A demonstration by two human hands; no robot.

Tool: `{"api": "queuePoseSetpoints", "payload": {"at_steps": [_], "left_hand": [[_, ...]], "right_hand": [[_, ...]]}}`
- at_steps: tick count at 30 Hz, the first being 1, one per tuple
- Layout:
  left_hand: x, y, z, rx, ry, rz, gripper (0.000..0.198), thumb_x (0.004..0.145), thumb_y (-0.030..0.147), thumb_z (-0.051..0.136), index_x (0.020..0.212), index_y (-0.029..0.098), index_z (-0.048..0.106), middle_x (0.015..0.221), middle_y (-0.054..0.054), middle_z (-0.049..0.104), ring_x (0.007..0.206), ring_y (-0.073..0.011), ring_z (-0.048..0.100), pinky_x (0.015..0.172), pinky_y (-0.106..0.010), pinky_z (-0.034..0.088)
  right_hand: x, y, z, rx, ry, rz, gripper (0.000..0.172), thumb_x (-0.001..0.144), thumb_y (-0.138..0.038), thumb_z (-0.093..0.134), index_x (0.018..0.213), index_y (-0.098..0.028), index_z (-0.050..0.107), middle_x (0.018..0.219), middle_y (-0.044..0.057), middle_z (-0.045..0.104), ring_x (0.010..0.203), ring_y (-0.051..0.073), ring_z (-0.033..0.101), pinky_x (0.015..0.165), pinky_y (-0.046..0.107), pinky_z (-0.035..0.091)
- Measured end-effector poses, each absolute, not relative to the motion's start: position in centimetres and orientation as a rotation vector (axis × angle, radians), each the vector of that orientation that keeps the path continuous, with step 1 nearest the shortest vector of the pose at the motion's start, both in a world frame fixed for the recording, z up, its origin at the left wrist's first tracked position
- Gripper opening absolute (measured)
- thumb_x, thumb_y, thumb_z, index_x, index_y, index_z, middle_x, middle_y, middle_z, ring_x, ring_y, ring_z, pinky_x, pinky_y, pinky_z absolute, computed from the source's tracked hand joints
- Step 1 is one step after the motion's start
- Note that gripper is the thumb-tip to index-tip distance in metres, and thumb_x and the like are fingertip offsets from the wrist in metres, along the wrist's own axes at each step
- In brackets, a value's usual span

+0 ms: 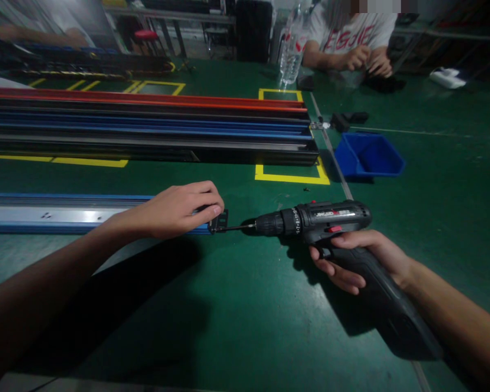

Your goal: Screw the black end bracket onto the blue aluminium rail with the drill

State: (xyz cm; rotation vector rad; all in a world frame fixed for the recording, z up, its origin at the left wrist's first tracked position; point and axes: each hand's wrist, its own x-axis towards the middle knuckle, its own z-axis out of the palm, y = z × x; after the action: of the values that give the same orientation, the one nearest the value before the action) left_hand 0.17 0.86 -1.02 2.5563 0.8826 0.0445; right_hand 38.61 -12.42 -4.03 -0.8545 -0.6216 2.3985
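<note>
My right hand [361, 261] is wrapped round the grip of a black cordless drill [326, 220], held level and pointing left. Its bit touches a small black end bracket [220, 220] at the right end of a long blue and silver aluminium rail [61, 215] lying on the green table. My left hand [183, 209] rests on that rail end, fingers curled and pressing the bracket against it.
A stack of long red, blue and black rails [147, 128] lies across the table behind. A blue bin [369, 155] stands to the right of it. A clear water bottle [292, 51] and another person [353, 38] are at the far side.
</note>
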Motion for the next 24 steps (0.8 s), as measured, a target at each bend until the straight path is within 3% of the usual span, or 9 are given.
{"api": "queuePoseSetpoints", "payload": {"at_steps": [24], "left_hand": [[0.02, 1.02, -1.24, 2.569, 0.889, 0.045, 0.049, 0.110, 0.055, 0.038, 0.115, 0.024, 0.076, 0.123, -0.005, 0.066, 0.106, -0.0235, 0.067, 0.089, -0.035, 0.048]], "right_hand": [[38.53, -12.36, -4.26, -0.725, -0.589, 2.432, 0.035, 0.098, -0.031, 0.067, 0.116, -0.002, 0.076, 0.090, 0.010, 0.076, 0.053, 0.008, 0.065, 0.059, 0.022, 0.061]]}}
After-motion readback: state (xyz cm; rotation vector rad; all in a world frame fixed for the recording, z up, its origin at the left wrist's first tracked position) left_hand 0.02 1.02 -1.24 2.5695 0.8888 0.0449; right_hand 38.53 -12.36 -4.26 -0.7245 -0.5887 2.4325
